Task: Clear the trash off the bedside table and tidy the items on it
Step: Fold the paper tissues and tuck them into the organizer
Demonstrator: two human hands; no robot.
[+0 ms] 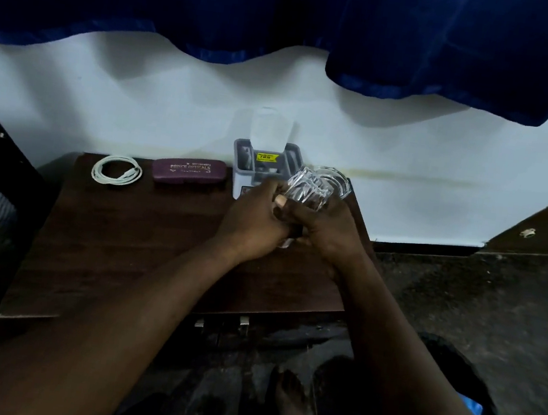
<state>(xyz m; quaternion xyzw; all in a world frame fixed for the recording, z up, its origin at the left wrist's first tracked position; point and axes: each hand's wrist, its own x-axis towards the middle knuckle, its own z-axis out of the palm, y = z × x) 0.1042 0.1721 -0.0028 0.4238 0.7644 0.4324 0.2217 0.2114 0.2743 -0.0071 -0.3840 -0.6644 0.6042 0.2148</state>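
Both hands hold a clear glass (pixel 307 188) tilted above the table's (pixel 123 240) two o'clock corner, left hand (pixel 257 220) and right hand (pixel 327 229) fingers curled around its base. I'd set it upright by the gray box (pixel 265 168) at twelve o'clock, lowering gently to avoid a second glass (pixel 336 184) just behind.

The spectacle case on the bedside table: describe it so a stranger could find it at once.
Start at the dark wooden bedside table under the blue curtain and look along its back edge by the white wall. The spectacle case lies flat there, between a coiled white cable on its left and a grey organiser box on its right. It alone is maroon, oblong, with gold lettering on the lid.
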